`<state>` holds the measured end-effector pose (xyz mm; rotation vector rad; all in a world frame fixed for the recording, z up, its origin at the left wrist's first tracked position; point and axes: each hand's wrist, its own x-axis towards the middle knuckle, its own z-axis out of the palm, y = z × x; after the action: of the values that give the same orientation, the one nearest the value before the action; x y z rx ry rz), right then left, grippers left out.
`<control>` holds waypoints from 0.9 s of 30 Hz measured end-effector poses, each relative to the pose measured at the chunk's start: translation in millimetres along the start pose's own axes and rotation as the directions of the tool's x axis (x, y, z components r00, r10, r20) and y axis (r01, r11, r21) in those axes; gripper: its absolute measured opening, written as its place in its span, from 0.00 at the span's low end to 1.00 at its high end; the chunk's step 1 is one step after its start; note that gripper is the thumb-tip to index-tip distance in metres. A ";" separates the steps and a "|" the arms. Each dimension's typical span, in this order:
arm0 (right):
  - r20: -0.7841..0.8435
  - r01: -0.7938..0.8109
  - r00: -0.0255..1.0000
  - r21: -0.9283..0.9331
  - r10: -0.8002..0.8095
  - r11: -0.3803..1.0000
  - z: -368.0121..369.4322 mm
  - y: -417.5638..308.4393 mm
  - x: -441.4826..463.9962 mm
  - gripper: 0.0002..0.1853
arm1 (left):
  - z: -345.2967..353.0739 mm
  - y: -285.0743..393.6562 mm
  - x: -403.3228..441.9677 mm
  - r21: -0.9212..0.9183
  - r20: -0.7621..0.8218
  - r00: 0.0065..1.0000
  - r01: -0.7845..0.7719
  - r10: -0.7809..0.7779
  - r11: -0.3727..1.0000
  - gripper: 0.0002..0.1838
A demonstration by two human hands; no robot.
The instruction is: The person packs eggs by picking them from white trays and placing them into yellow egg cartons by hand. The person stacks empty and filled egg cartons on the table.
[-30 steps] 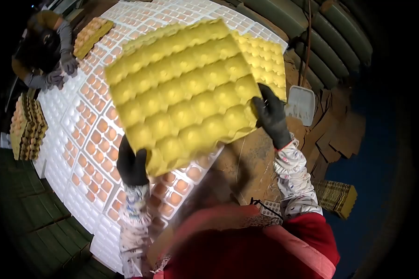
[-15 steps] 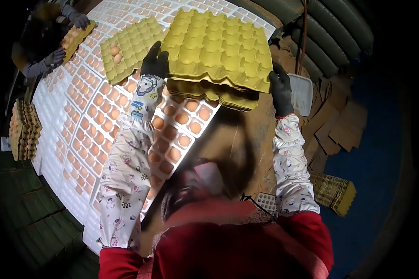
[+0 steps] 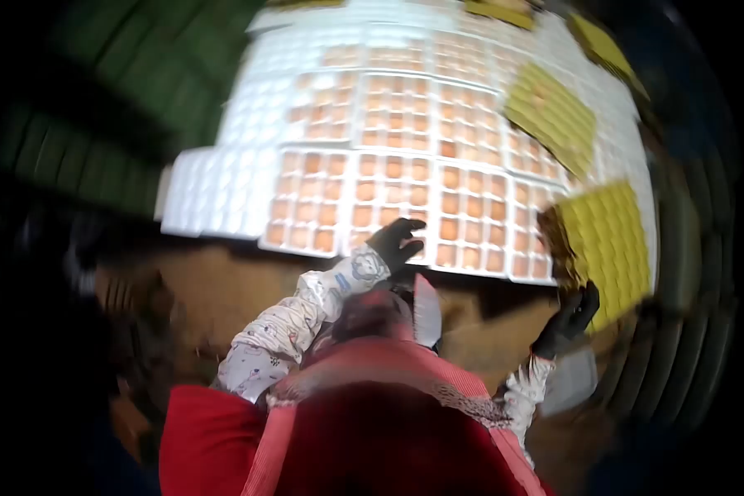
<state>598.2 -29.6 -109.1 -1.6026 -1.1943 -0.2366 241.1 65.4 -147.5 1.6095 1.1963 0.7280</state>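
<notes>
My left hand (image 3: 398, 244), in a dark glove, hovers at the near edge of the white egg trays (image 3: 388, 198), its fingers apart and nothing in them. Brown eggs fill many of the tray's cells. To the right, my right hand (image 3: 567, 321), also gloved, is beside the near corner of a stack of yellow egg cartons (image 3: 608, 252). Its fingers are blurred, and whether they touch the stack cannot be made out. Beyond the stack lies a yellow carton (image 3: 551, 116) with a few eggs in it.
More yellow cartons (image 3: 608, 51) lie at the far right. A pale plastic container (image 3: 570, 380) stands below my right hand. Dark green stacked shapes (image 3: 132, 99) are at the left, and rounded green ones (image 3: 682, 364) at the right.
The view has swung left. The yellow carton I held is now on the stack. My left hand has let go and moved left over the trays; my right hand has drawn back toward me.
</notes>
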 end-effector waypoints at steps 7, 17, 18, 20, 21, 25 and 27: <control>0.721 -0.028 0.328 0.653 -0.610 0.757 152.5 -248.1 -142.9 0.10 | -95.4 -163.3 -286.8 -0.210 -0.686 0.661 0.222 -0.306 0.952 0.18; -0.179 -0.254 -0.691 0.967 -0.700 0.003 170.6 -468.5 -380.5 0.09 | -132.7 -260.9 -482.8 -0.510 -0.847 0.051 -0.359 -0.529 0.782 0.09; -0.209 -0.263 -0.757 0.965 -0.619 -0.004 180.7 -486.5 -400.9 0.07 | -143.3 -274.9 -485.4 -0.531 -0.817 0.076 -0.484 -0.571 0.696 0.09; -0.274 -0.285 -0.827 0.957 -0.490 -0.055 206.1 -537.7 -447.3 0.06 | -178.4 -331.9 -491.6 -0.250 -0.910 -0.209 -0.413 -0.358 0.876 0.10; -0.326 -0.309 -0.824 0.944 -0.464 -0.115 216.5 -570.4 -476.4 0.06 | -207.0 -313.5 -523.6 -0.225 -0.907 -0.260 -0.363 -0.330 0.904 0.11; -0.549 -0.373 -0.706 0.825 -0.448 -0.424 231.7 -718.5 -602.2 0.06 | -284.1 -326.6 -633.4 -0.190 -0.922 -0.349 0.032 -0.167 0.981 0.19; -0.618 -0.345 -0.631 0.765 -0.469 -0.544 233.7 -792.7 -654.1 0.06 | -318.7 -283.0 -693.0 -0.412 -0.865 -0.340 0.060 -0.369 0.909 0.24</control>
<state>-427.3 -269.4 -151.1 1.6991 -2.6282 0.3779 -372.9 -459.8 -243.0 -0.0125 2.3790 2.0425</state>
